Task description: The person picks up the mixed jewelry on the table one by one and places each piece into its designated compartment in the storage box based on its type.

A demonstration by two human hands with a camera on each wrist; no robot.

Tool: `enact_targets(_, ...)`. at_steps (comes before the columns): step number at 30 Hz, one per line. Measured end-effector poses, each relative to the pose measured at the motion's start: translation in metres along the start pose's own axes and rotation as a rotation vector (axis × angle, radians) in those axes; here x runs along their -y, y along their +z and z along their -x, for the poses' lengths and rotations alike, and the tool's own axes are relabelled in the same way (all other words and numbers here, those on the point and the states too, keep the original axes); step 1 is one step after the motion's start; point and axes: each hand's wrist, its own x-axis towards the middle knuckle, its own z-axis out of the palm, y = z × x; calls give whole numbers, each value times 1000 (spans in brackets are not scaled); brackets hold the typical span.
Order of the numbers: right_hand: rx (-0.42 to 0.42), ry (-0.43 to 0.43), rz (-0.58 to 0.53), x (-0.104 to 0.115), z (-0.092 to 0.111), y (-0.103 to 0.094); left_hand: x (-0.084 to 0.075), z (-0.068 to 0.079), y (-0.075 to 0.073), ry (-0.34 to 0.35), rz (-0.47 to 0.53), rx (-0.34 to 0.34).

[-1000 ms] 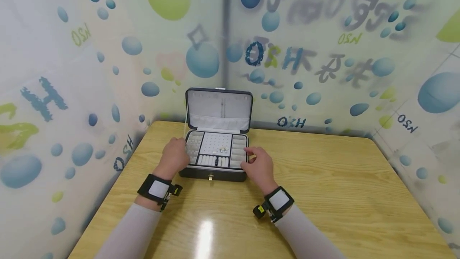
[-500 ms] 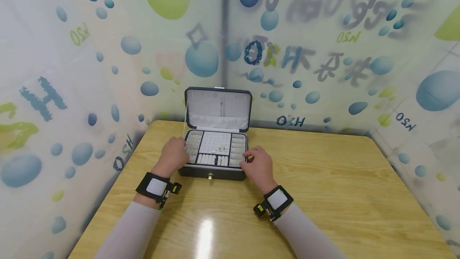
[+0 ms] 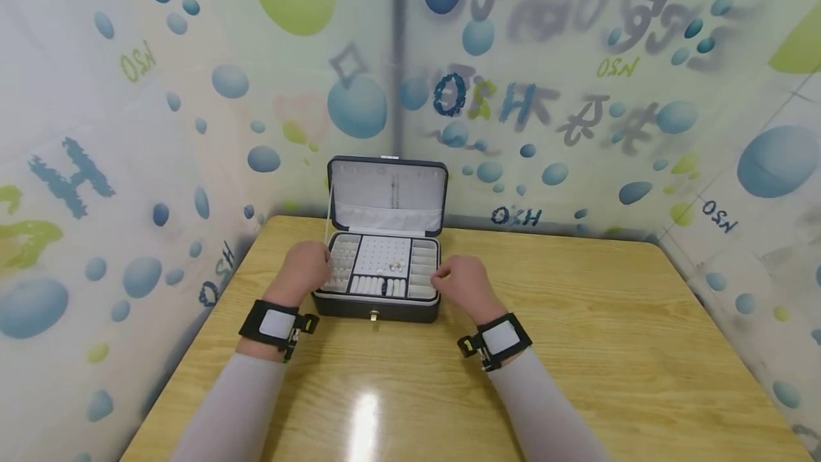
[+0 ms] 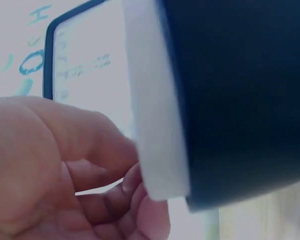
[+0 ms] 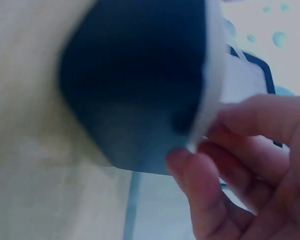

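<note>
A dark jewelry box (image 3: 400, 311) stands on the table with its white-lined lid (image 3: 388, 194) raised. Inside is a pale tray (image 3: 375, 252) with side compartments, a dotted centre panel holding small earrings (image 3: 395, 266), and white ring rolls (image 3: 365, 285). My left hand (image 3: 300, 271) holds the box's left edge; in the left wrist view its curled fingers meet the white rim (image 4: 157, 135) beside the dark wall (image 4: 245, 100). On the opposite side my right hand (image 3: 470, 284) pinches the right rim, thumb and finger against the dark side (image 5: 135, 95) in the right wrist view.
The wooden table (image 3: 577, 319) extends to the right and in front of the box. Patterned walls (image 3: 545, 55) close in the back and both sides. A thin ribbon (image 3: 330, 209) runs from lid to box at the left. A gold clasp (image 3: 374, 315) sits on the front.
The view has shifted slightly. My right hand and wrist have risen a little at the right rim, and my left hand has edged slightly left and up. The lid remains raised.
</note>
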Motion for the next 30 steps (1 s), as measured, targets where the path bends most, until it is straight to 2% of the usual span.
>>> enact_targets(3, 57, 10, -4, 0, -7, -5, 2, -3, -1, -9, 13, -7)
enact_targets(7, 127, 36, 40, 3, -13, -10, 4, -8, -3, -29, 26, 41)
enact_targets(12, 147, -72, 188, 14, -22, -13, 11, -20, -13, -34, 62, 72)
enact_targets(14, 133, -82, 166, 14, -24, -11, 15, -23, -16, -49, 98, 69)
enact_targets(16, 106, -41, 69, 9, -26, -6, 19, -24, -16, -89, 159, 58)
enact_targets(19, 16, 67, -151, -5, -28, 2, 24, -28, -11, -144, 299, 0)
enact_targets(21, -61, 125, -308, -13, -30, 9, 27, -31, -6, -157, 390, -57)
enact_targets(24, -119, 144, -533, -20, -33, 20, 30, -36, 1, -147, 503, -108)
enact_targets(27, -89, 114, -710, -21, -36, 31, 31, -39, 3, -114, 585, -65)
enact_targets(30, -46, 79, -789, -20, -37, 38, 30, -41, 2, -36, 663, 16)
